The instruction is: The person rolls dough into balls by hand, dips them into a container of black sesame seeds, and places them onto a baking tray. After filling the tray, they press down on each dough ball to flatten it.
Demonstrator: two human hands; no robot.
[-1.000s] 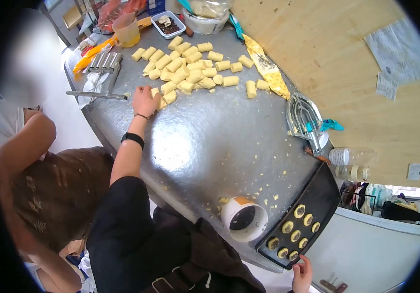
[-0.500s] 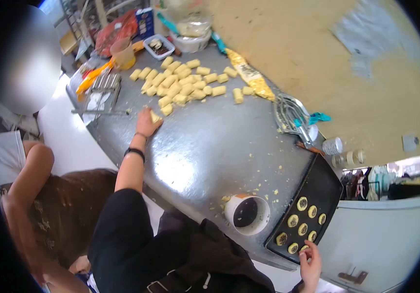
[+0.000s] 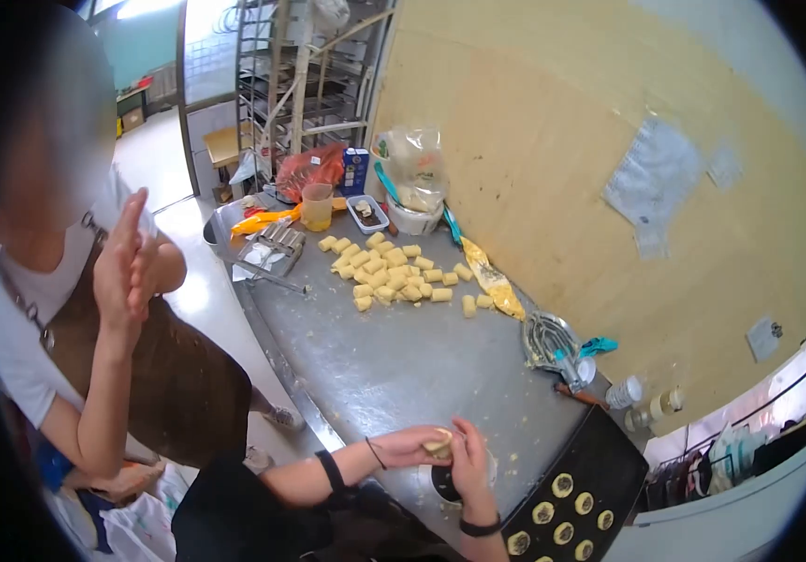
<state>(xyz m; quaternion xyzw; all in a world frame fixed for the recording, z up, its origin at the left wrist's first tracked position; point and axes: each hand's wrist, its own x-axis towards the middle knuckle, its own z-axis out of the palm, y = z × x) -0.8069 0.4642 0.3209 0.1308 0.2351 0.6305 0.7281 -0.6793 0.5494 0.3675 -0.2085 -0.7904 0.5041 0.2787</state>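
My left hand [image 3: 410, 448] is in front of me above the near edge of the table, its fingers closed around a pale yellow piece of dough [image 3: 438, 444]. Right beside it, my right hand [image 3: 469, 461] is raised with its fingers extended, their edge close to the dough. Below both hands, a white tub [image 3: 428, 480] with dark contents is mostly hidden by them. To the right lies a black baking tray [image 3: 616, 454] with several round dough pieces [image 3: 563, 485] that have dark, speckled tops.
A pile of short dough cylinders [image 3: 389, 272] lies toward the table's back. Along the wall are a yellow piping bag [image 3: 494, 281], a wire whisk head [image 3: 550, 339] and jars [image 3: 623, 393]. A metal roller frame [image 3: 277, 245] is at back left. Another person [image 3: 174, 375] stands left, palms together.
My left hand has come back from the dough pile with a piece. My right hand has left the tray and joined it. The view has tilted up; the other person's hands are now raised.
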